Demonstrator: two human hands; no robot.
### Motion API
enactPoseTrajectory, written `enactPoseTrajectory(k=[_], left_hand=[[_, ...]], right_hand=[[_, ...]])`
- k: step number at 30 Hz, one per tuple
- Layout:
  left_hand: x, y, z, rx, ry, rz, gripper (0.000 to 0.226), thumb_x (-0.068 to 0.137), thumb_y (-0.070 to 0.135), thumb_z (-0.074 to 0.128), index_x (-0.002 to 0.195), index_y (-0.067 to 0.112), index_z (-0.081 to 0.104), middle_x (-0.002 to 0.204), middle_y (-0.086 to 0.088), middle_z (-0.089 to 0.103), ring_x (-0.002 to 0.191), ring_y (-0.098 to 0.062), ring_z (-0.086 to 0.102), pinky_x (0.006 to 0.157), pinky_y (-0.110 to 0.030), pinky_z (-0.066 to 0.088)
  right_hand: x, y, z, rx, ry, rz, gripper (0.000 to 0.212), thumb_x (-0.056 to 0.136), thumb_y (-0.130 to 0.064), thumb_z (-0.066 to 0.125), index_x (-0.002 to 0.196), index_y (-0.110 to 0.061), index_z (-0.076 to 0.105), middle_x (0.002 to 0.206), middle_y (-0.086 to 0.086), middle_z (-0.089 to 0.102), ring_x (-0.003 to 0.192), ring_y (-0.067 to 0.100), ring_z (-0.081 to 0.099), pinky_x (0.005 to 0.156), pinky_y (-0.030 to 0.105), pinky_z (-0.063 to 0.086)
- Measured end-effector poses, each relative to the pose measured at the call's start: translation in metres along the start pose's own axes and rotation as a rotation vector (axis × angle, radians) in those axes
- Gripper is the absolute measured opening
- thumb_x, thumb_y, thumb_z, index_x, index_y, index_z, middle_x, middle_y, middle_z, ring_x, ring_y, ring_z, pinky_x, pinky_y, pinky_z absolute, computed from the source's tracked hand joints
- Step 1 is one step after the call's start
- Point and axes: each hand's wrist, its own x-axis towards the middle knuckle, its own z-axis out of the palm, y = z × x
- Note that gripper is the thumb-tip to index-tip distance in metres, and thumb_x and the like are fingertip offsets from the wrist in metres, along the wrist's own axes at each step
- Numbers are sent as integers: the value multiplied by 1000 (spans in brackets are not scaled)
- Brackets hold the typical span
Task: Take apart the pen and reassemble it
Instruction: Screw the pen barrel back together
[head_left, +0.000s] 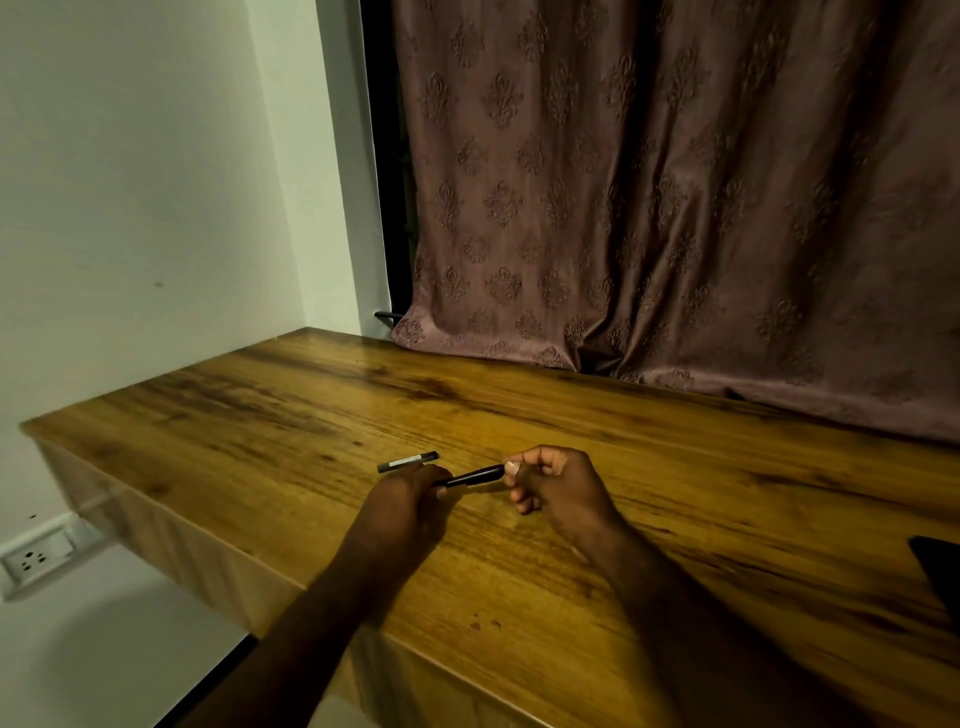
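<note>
A short black pen part (475, 476) is held just above the wooden table (675, 467), between my two hands. My left hand (410, 506) grips its left end with closed fingers. At the right end, my right hand (558, 488) pinches it with thumb and fingertips. A second pen part (408, 462), dark with a white label, lies flat on the table just beyond my left hand, apart from the held piece. The ends of the held part are hidden by my fingers.
A patterned mauve curtain (675, 208) hangs along the table's far edge. A white wall (130, 208) stands to the left, with a socket (34, 561) low down. A dark object (940, 577) pokes in at the right edge.
</note>
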Motion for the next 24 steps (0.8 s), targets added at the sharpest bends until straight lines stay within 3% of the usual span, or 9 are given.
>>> enactPoseTrajectory(k=[6,16,24], left_hand=[[0,5,-2,-18,-3,-11,23,99,19,58,77,19,66,55,14,49,47,-1,45,45,-16,28],[-1,5,-1,-28,14,-31,23,99,22,58,76,26,62,57,10,50,50,-5,46,47,-22,31],[-1,8,-4,-27,-4,-28,23,99,22,58,77,21,65,57,13,49,49,-3,45,47,-15,27]], right_hand=[[0,0,1,36,7,3,8,91,-6,62,89,1,66,69,9,64,50,13,52,44,24,41],[0,0,-1,24,-6,-22,9,92,-4,60,95,3,65,73,11,64,50,14,53,44,25,43],[1,3,-1,-2,-33,-42,18,92,-10,62,88,7,61,68,11,63,49,16,52,44,28,40]])
